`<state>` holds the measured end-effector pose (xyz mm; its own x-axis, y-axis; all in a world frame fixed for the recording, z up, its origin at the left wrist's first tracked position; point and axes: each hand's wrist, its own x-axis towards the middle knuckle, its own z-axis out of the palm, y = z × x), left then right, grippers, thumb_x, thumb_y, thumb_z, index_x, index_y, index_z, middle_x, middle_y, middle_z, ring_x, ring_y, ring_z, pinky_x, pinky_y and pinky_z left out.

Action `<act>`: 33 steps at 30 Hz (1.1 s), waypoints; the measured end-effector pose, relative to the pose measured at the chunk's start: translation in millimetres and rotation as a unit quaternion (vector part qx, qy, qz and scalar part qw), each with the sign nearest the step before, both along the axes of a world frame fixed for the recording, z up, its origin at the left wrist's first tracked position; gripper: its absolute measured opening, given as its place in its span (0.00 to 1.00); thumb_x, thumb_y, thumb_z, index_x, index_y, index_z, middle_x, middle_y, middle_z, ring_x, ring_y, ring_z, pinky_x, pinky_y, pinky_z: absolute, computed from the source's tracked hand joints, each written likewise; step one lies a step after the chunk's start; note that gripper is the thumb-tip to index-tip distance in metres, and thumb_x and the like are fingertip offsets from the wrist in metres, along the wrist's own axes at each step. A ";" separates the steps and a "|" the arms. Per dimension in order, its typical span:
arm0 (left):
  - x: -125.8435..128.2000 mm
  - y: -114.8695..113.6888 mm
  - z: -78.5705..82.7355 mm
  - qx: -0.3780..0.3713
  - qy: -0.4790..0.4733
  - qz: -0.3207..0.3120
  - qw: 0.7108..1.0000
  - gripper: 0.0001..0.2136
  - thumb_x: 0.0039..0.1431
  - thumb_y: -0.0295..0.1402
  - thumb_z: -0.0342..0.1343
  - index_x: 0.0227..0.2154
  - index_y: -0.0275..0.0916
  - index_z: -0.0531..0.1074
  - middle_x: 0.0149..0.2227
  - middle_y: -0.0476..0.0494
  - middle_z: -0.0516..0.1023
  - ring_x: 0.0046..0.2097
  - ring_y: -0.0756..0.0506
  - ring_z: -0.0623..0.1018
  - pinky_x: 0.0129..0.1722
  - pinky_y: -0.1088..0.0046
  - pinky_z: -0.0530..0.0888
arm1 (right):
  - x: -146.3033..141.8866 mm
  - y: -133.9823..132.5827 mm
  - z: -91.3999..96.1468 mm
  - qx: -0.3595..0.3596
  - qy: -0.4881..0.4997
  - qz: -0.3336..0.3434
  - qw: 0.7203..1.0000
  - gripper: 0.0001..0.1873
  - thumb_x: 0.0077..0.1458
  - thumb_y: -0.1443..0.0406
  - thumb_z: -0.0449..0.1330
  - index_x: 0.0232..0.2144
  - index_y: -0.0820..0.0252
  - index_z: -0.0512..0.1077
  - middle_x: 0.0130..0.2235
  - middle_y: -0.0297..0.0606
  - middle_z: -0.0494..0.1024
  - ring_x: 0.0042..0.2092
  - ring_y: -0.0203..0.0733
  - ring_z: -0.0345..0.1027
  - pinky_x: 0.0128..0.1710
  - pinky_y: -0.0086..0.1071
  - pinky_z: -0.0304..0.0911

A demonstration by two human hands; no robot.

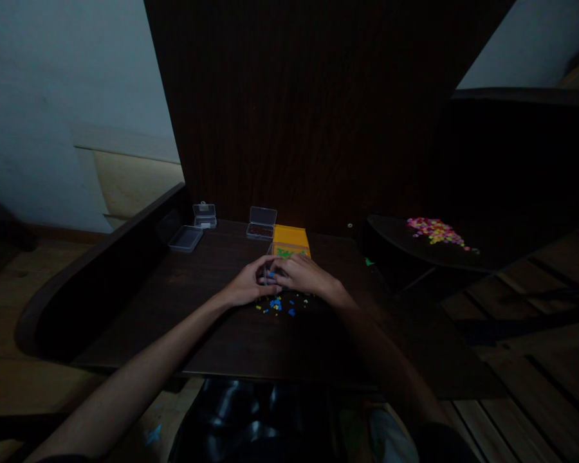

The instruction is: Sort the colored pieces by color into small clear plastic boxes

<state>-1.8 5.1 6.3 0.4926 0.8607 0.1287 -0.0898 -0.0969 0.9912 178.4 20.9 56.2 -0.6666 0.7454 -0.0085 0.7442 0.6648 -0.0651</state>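
Observation:
My left hand (248, 283) curls around the left side of what looks like a clear plastic box (265, 278), mostly hidden by my fingers. My right hand (303, 273) reaches over the same spot from the right, its fingertips closed on a small blue piece (271, 274). Just beyond my hands stands an open box with a yellow lid (290, 236), and green pieces (287, 253) lie in it. Loose blue pieces (275, 303) and a few yellow ones are scattered on the dark table in front of my fingers.
An open clear box with dark red pieces (261, 231) stands behind, left of the yellow lid. Further left are a small open clear box (205, 220) and a shallow clear tray (186, 238). Pink and yellow pieces (434, 231) are heaped on a raised dark surface at right.

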 end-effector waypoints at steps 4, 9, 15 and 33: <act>-0.5 0.5 0.6 0.004 -0.007 0.004 1.000 0.34 0.43 0.29 0.69 0.55 0.38 0.63 0.45 0.41 0.74 0.43 0.46 0.77 0.46 0.64 0.75 | 0.5 -3.6 6.8 0.008 0.004 0.003 1.000 0.16 0.63 0.59 0.54 0.49 0.57 0.74 0.40 0.43 0.78 0.40 0.43 0.70 0.39 0.32 0.57; -2.0 1.4 2.1 0.010 0.004 0.017 1.000 0.34 0.44 0.28 0.68 0.56 0.37 0.62 0.46 0.40 0.73 0.47 0.45 0.75 0.49 0.62 0.73 | -0.1 -8.8 14.9 0.001 0.005 0.010 1.000 0.17 0.62 0.63 0.53 0.48 0.55 0.76 0.39 0.42 0.81 0.38 0.43 0.72 0.37 0.31 0.58; -2.6 2.6 0.2 0.008 0.001 0.018 1.000 0.35 0.44 0.29 0.68 0.56 0.37 0.62 0.45 0.41 0.73 0.43 0.47 0.75 0.46 0.63 0.73 | 3.8 -10.9 18.6 -0.002 -0.009 0.021 1.000 0.20 0.60 0.65 0.52 0.51 0.52 0.75 0.42 0.41 0.81 0.41 0.43 0.73 0.40 0.32 0.60; -3.5 4.9 0.1 0.007 0.013 0.052 0.999 0.35 0.42 0.30 0.69 0.55 0.38 0.64 0.44 0.41 0.73 0.42 0.47 0.74 0.47 0.60 0.74 | 41.2 -18.8 19.7 0.011 0.042 -0.045 0.998 0.19 0.57 0.66 0.53 0.47 0.56 0.78 0.35 0.38 0.82 0.32 0.38 0.72 0.34 0.28 0.58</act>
